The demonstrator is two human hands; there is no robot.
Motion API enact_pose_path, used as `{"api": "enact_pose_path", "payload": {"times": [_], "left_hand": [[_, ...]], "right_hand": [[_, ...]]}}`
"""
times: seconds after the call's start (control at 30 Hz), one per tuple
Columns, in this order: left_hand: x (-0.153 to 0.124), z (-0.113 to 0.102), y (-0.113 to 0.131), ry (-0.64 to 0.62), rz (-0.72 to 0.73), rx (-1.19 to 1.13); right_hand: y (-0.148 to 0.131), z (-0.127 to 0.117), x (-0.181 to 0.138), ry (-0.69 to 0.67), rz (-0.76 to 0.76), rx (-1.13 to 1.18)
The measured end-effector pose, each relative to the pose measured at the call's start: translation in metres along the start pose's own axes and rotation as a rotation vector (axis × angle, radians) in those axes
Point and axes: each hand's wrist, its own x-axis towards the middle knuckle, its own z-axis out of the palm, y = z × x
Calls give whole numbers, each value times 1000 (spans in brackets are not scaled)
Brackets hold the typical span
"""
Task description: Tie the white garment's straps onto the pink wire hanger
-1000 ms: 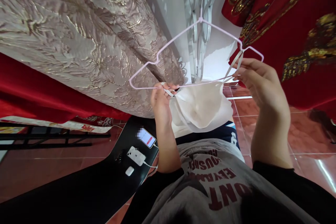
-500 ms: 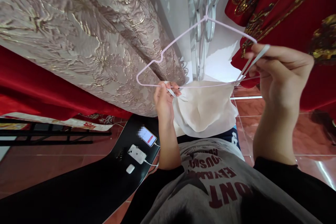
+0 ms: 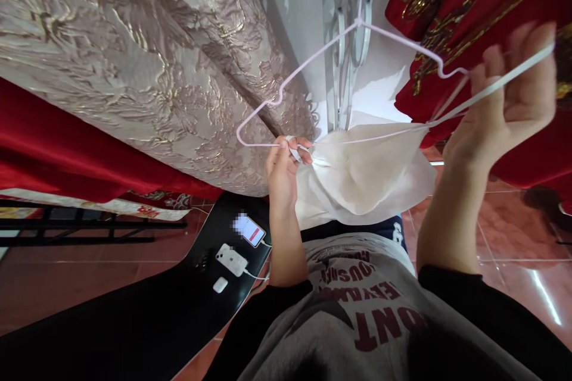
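A pale pink clothes hanger [image 3: 319, 59] hangs by its hook in front of me. My left hand [image 3: 286, 164] is closed around the left part of its bottom bar, with a white loop of strap [image 3: 293, 149] over the fingers. Below the bar hangs a cream, sheer-edged piece of cloth [image 3: 366, 172], gathered near my left fingers. My right hand [image 3: 509, 95], partly blurred, has a white strap [image 3: 500, 82] looped over its fingers. It stretches this strap taut, up and right from the cloth's corner, past the hanger's right end.
White scrolled metalwork [image 3: 339, 41] stands behind the hanger. Gold-patterned fabric [image 3: 156, 71] drapes on the left, and red embroidered fabric [image 3: 447, 6] on the right. A black bench [image 3: 134, 303] carries two phones, one a white phone [image 3: 231, 259], and a small white case [image 3: 220, 284].
My right hand has moved right and up, stretching the strap longer. The cloth's right side has been drawn up and right with it. My left hand stays on the bar, shifted slightly.
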Motion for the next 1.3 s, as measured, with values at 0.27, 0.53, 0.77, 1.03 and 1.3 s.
{"api": "enact_pose_path", "payload": {"times": [0.27,0.53,0.77,1.03,1.3], "left_hand": [[-2,3,-6,12,-13,-5],[0,9,-13,43,-51,13],[-4,-6,-23,319,227,84],[13,-47,14,586,601,264],[35,-33,51,45,585,638]], "right_hand": [[20,-18,-2,274,-342,-337],[-49,3,-41,-321,46,-294],[-42,21,-33,-709,329,-251],[-45,20,-40,-626,331,-275],[-46,16,-41,-634,283,-314]]}}
